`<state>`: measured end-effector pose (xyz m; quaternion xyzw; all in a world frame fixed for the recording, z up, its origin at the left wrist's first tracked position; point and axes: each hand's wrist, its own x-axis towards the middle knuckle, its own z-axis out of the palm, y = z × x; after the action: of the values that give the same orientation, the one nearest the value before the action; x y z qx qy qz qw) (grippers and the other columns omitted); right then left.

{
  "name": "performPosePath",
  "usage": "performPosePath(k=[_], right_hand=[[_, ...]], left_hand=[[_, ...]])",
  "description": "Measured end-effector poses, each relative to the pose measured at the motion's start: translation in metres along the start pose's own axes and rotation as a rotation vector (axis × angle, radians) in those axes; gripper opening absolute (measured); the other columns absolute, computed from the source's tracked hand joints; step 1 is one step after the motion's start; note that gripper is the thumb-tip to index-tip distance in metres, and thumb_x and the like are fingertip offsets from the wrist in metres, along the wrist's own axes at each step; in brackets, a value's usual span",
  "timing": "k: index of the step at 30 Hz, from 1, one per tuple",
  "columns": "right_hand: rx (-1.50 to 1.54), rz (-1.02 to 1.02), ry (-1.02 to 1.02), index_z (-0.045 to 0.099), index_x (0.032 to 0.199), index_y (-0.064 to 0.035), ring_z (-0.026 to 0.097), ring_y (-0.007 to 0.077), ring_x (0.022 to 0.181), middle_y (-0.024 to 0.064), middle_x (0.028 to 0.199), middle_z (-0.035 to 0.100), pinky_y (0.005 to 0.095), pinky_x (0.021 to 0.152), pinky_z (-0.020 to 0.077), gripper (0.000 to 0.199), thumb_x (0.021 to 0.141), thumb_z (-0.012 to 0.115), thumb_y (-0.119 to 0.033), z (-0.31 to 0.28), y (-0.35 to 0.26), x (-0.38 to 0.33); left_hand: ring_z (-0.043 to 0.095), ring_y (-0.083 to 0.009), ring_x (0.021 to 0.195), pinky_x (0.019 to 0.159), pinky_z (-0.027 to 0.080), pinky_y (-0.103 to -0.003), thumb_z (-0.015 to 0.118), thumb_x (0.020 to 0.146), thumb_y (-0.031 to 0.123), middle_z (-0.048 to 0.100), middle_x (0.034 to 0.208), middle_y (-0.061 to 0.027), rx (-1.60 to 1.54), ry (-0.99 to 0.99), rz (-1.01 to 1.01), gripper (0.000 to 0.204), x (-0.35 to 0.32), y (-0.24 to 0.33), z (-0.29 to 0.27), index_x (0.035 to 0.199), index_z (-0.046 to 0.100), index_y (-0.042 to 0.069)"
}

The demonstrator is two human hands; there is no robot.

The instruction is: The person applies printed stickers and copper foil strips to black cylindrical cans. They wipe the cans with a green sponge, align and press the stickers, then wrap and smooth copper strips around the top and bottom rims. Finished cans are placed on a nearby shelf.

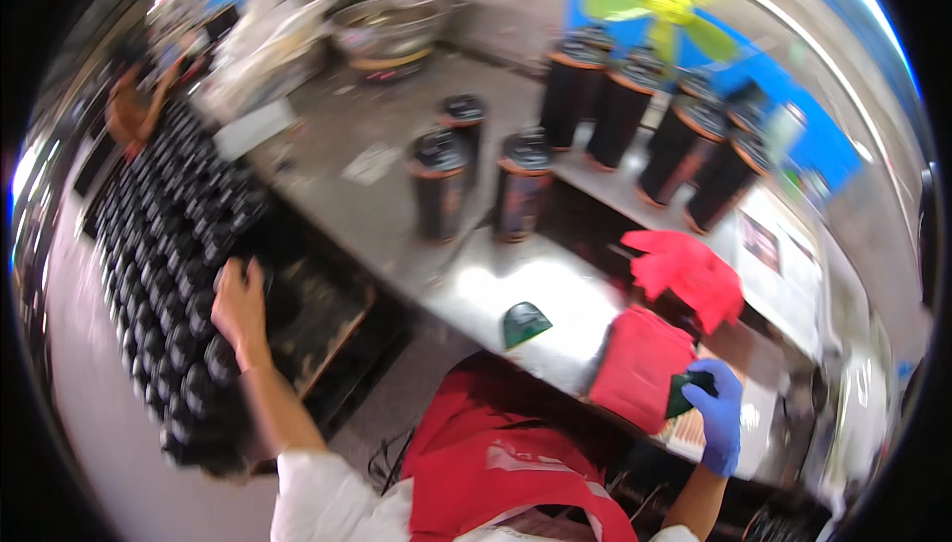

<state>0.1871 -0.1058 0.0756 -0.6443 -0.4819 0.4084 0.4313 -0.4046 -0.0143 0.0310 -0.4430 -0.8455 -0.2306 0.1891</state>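
Your bare left hand (238, 312) is at the crowded black rounded pieces (164, 289); blur hides whether it grips one. Your gloved right hand (720, 413) pinches a dark green piece (678, 398) beside the folded red cloth (635, 368), which lies between it and the green half-round piece (525, 324) on the metal counter (466, 289). Black canisters (523, 190) stand beyond, near a yellow-green fan (671, 6).

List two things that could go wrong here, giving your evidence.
The bare left hand is right beside closely packed black items, so a careless movement might knock some over.

The loose green piece lies near the front edge of the worktop and could be brushed off by the red apron.
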Motion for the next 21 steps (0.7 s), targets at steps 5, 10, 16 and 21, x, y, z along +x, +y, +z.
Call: performPosePath(k=[5,10,16,21], right_hand=[[0.506,-0.074,-0.046,0.059,0.093,0.0005,0.058,0.013,0.08,0.0074,0.087,0.061,0.0247,0.074,0.0444,0.019,0.076,0.054,-0.007,-0.014,0.009,-0.012],[0.355,0.023,0.029,0.063,0.09,-0.0003,0.053,0.0061,0.06,0.0026,0.073,0.06,0.0189,0.056,0.0411,0.013,0.085,0.053,-0.007,-0.005,0.009,-0.03],[-0.177,-0.15,-0.042,0.048,0.129,-0.0102,0.055,0.0089,0.07,0.0063,0.105,0.063,0.0229,0.067,0.0464,0.069,0.068,0.079,-0.019,0.009,-0.029,-0.043],[-0.279,-0.123,0.169,0.033,0.139,-0.0106,0.062,0.0223,0.092,0.0141,0.116,0.059,0.0314,0.079,0.0486,0.094,0.062,0.083,-0.034,0.013,-0.008,-0.015]], left_hand=[[0.061,-0.0301,0.076,0.066,0.048,-0.037,0.064,0.079,0.01,0.063,0.083,-0.0093,-0.255,0.194,0.431,0.01,-0.033,0.062,-0.085,0.086,0.061,0.005],[0.06,-0.022,0.058,0.058,0.045,-0.03,0.069,0.053,0.012,0.062,0.064,-0.0065,-0.846,-0.008,0.697,0.019,-0.051,0.162,-0.123,0.069,0.063,0.006],[0.05,-0.0181,0.043,0.041,0.034,-0.027,0.08,0.059,0.022,0.049,0.05,-0.0053,-1.285,-0.449,1.269,0.029,-0.092,0.334,-0.133,0.06,0.056,0.006],[0.054,-0.0171,0.05,0.046,0.041,-0.029,0.073,0.072,0.038,0.053,0.056,-0.0104,-1.009,-0.623,1.363,0.04,-0.131,0.441,-0.105,0.068,0.058,0.002]])
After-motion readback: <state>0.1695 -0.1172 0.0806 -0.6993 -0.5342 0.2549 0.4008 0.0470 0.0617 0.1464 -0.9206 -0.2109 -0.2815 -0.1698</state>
